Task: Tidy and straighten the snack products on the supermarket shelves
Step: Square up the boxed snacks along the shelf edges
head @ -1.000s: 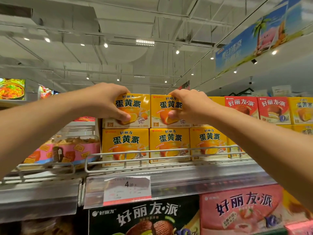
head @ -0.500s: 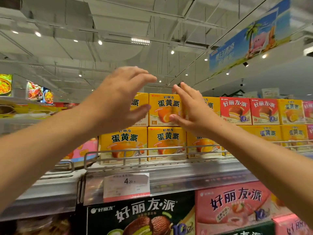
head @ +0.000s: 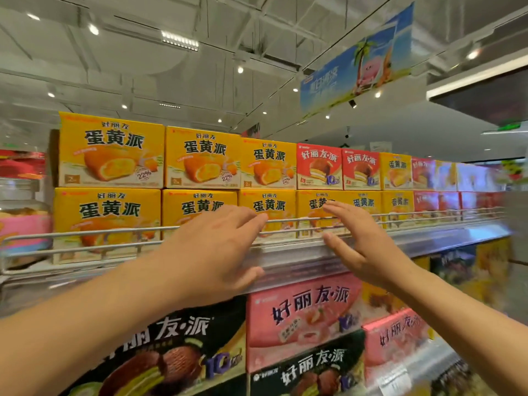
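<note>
Both bare forearms reach up from the bottom corners toward the upper shelf. The left hand (head: 213, 250) is held palm away from the camera, fingers straight and close together, pointing right, thumb dropped low over the clear price rail (head: 297, 258); it holds nothing. Its fingertips lie in front of the wire shelf guard (head: 85, 238), but contact with the guard or the boxes behind it cannot be told. The right hand (head: 360, 244) is likewise flat and holding nothing, fingers straight and together, angled up and to the left, thumb spread out below toward the rail. The two hands are near each other with a gap between them.

Behind the guard, yellow egg-yolk pie boxes (head: 111, 151) stand in two stacked rows, fronts facing out, running from the far left to the middle. To their right in the top row stand red chocolate pie boxes (head: 319, 167), then further yellow and red boxes that blur toward the far right. On the shelf below lie a black chocolate pie box (head: 171, 352) and a pink strawberry pie box (head: 303, 315). A glass jar (head: 23, 212) stands at the far left.
</note>
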Demonstrator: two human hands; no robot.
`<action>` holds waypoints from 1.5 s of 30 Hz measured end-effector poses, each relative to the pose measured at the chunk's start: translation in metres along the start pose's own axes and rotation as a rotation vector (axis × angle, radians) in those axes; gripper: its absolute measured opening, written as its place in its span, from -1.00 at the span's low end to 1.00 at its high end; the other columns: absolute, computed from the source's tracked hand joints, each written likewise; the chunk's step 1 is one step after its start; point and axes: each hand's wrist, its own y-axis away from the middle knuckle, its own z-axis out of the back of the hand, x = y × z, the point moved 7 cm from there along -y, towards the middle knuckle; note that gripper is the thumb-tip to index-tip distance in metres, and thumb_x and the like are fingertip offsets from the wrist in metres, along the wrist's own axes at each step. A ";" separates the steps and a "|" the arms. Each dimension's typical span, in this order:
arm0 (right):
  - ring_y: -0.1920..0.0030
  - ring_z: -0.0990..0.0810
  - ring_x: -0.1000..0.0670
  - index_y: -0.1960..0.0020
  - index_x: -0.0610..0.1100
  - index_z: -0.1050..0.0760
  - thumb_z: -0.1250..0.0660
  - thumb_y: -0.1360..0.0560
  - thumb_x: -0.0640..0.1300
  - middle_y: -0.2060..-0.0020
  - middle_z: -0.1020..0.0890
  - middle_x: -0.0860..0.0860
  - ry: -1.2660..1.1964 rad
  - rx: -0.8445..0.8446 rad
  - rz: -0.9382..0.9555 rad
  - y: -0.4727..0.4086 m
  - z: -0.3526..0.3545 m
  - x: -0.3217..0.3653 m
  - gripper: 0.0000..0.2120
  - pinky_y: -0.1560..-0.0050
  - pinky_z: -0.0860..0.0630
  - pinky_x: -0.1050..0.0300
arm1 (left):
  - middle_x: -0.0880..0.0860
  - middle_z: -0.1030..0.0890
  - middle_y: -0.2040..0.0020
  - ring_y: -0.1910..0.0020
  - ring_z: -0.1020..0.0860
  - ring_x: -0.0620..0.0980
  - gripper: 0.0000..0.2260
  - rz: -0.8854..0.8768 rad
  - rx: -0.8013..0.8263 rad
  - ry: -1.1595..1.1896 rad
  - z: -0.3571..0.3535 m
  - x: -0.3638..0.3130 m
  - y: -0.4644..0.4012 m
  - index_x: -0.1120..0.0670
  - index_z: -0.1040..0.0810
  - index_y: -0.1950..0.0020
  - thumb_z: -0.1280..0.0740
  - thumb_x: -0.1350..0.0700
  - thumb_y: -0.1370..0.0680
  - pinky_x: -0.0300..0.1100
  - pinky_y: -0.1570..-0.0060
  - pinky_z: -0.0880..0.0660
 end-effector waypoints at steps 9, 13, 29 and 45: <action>-0.45 -0.24 0.08 -0.48 -0.02 -0.31 -0.19 -0.59 0.10 -0.41 -0.38 0.07 0.010 0.026 0.061 0.014 0.014 -0.110 -0.51 -0.36 0.10 0.48 | -0.02 -0.26 -0.40 -0.35 -0.25 0.00 -0.16 0.157 0.007 -0.060 -0.037 -0.054 -0.080 -0.05 0.05 -0.60 -0.11 -0.44 -0.46 -0.07 -0.33 -0.27; -0.39 -0.32 0.05 -0.48 0.00 -0.32 -0.19 -0.55 0.15 -0.37 -0.44 0.07 -0.016 0.035 0.184 0.014 0.020 -0.133 -0.47 -0.45 -0.09 0.14 | -0.09 -0.25 -0.33 -0.26 -0.23 -0.06 -0.18 0.265 0.032 -0.083 -0.047 -0.070 -0.111 -0.12 0.00 -0.57 -0.10 -0.47 -0.42 -0.10 -0.27 -0.28; -0.30 -0.41 0.07 -0.42 0.00 -0.41 -0.16 -0.53 0.17 -0.26 -0.53 0.10 -0.124 -0.042 0.268 0.015 0.023 -0.161 -0.49 -0.32 -0.25 0.16 | -0.21 -0.42 -0.21 -0.17 -0.35 -0.10 -0.11 0.485 0.104 -0.212 -0.057 -0.085 -0.126 -0.22 -0.19 -0.49 -0.04 -0.60 -0.24 -0.13 -0.11 -0.30; -0.40 -0.36 -0.04 -0.55 -0.03 -0.08 -0.36 -0.37 0.36 -0.36 -0.46 0.03 0.148 0.023 0.112 -0.126 0.060 -0.157 -0.07 -0.47 -0.04 -0.16 | -0.12 -0.47 -0.18 -0.10 -0.45 -0.01 -0.14 0.412 0.116 -0.326 -0.053 -0.094 -0.128 -0.13 -0.25 -0.50 0.01 -0.53 -0.29 -0.05 -0.07 -0.39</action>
